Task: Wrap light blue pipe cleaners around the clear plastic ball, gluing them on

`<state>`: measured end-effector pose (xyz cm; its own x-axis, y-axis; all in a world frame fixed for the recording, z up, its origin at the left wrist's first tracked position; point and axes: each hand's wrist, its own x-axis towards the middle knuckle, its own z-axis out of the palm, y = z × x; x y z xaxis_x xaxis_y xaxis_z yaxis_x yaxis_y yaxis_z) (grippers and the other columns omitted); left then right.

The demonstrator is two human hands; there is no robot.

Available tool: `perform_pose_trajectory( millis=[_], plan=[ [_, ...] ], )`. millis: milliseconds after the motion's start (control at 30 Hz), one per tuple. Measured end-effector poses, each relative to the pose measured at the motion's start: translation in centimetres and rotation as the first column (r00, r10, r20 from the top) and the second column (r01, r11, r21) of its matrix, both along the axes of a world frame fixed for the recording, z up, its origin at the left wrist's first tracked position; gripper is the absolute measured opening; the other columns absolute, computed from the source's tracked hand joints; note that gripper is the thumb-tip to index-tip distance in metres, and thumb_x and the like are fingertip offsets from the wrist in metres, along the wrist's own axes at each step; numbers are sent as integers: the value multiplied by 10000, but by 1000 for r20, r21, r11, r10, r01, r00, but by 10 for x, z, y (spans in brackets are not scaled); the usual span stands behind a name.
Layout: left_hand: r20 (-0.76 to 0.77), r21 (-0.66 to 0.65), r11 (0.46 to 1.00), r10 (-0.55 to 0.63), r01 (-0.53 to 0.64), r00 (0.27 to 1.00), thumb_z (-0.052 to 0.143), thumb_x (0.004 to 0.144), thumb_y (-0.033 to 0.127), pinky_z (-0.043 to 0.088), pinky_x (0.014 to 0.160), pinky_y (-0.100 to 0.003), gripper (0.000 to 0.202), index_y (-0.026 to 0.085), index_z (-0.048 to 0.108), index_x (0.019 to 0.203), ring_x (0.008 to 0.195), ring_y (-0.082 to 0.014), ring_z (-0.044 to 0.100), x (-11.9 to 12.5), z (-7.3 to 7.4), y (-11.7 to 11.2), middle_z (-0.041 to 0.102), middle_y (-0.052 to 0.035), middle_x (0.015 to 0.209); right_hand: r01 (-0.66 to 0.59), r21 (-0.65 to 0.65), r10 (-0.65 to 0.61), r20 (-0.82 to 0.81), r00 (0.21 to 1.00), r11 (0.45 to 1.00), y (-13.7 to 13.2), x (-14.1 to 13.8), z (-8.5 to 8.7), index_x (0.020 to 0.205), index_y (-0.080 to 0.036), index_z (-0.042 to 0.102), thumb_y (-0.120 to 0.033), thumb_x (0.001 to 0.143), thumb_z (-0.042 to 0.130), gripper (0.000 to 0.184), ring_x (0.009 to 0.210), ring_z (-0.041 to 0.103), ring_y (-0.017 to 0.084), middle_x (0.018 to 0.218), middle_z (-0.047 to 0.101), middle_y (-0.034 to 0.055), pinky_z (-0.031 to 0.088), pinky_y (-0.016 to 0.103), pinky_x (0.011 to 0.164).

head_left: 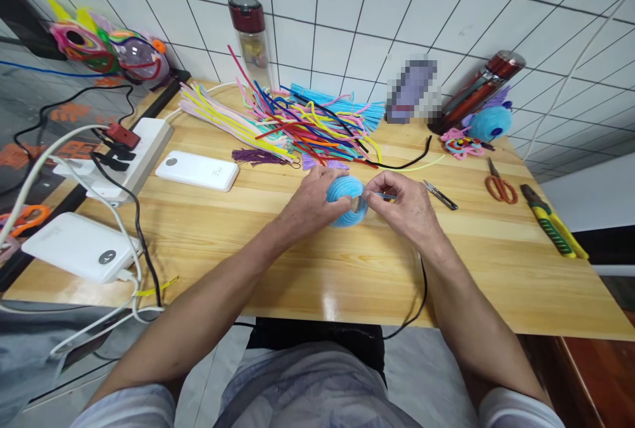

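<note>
A coil of light blue pipe cleaner (347, 202), wound into a ring with a hole in its middle, is held just above the wooden table. My left hand (315, 198) grips the ring from the left, thumb across its front and fingers behind. At the ring's right edge my right hand (399, 202) pinches the blue strand, whose short end pokes out to the right between the fingers. Behind the hands lies a heap of pipe cleaners (307, 120) in many colours, with a dark purple bundle (262, 156) at its left front.
Thread snips (440, 195), orange-handled scissors (501, 186) and green-yellow pliers (553, 223) lie to the right. Two white power banks (197, 171) and a power strip (131, 160) with cables sit left. A glass bottle (252, 41) and a red thermos (479, 90) stand by the tiled wall.
</note>
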<state>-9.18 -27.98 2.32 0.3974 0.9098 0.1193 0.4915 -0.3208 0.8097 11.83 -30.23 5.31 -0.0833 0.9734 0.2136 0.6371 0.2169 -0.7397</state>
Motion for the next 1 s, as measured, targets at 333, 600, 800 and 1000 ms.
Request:
perform_pose_trajectory(
  millis=[333,600,800,1000],
  plan=[
    [13,25,1000,-10,10,1000,641,918,389,418,1259,-529,558,202,615,1443,1372,-318,548,0,-3,-1,612,-135,1403,0,-13,0,-10,1000,1000,0,-2,1,737,-230,708,-231,779,647,74,651,646,165,709,737,9,490,301,646],
    [22,24,998,-58,58,998,632,923,422,429,1249,-538,489,205,590,1359,1389,-325,555,-3,2,-1,636,-133,1436,0,-17,0,3,1000,1000,0,-2,1,732,-224,709,-231,782,648,79,656,653,163,699,737,7,483,296,641],
    [48,-26,998,-60,61,997,615,925,446,461,1214,-551,481,221,576,1348,1360,-336,591,-4,4,-2,658,-125,1432,-7,-23,7,-3,1000,1000,-2,-2,0,739,-221,709,-236,792,644,86,659,654,163,710,738,11,488,299,639],
    [52,-54,998,-21,24,998,632,894,407,480,1191,-550,456,214,574,1304,1334,-327,594,-2,6,-2,653,-127,1390,-19,-15,20,5,1000,1000,-2,-3,-1,739,-223,708,-225,798,652,82,662,664,162,711,739,7,503,298,647]
  ],
)
